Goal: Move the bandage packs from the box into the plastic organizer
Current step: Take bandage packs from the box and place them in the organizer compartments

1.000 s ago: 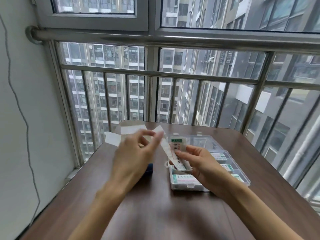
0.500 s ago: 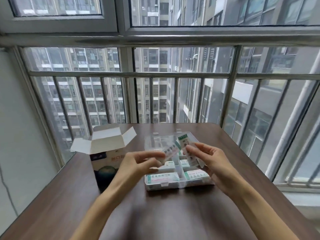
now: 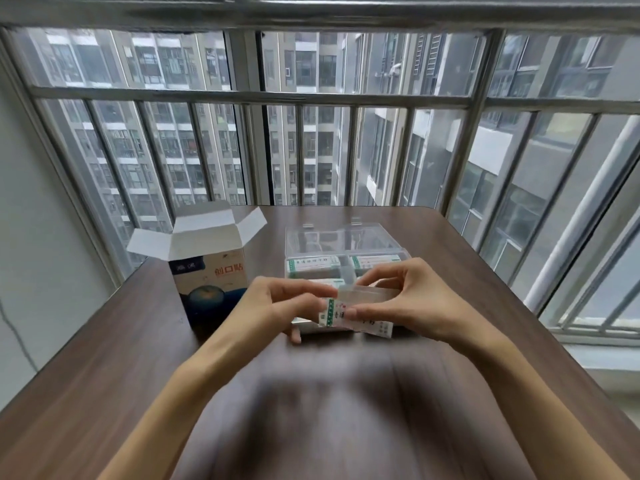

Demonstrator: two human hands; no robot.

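A white and blue bandage box (image 3: 212, 282) stands on the table with its top flaps open, left of a clear plastic organizer (image 3: 346, 242) whose lid leans back. Bandage packs (image 3: 313, 263) with green edges lie in the organizer's far compartments. My left hand (image 3: 277, 304) and my right hand (image 3: 412, 299) meet over the organizer's near side, both pinching a small stack of white bandage packs (image 3: 337, 315) between fingers and thumbs. The hands and the stack hide the near compartments.
The dark wooden table (image 3: 138, 358) stands against a window with metal bars (image 3: 263, 95). A grey wall runs along the left. The table's right edge drops off toward a white window sill (image 3: 602, 355).
The camera has tilted down and swung right. Both hands have dropped lower and come together over the organizer's near side, with the packs now held as one stack.
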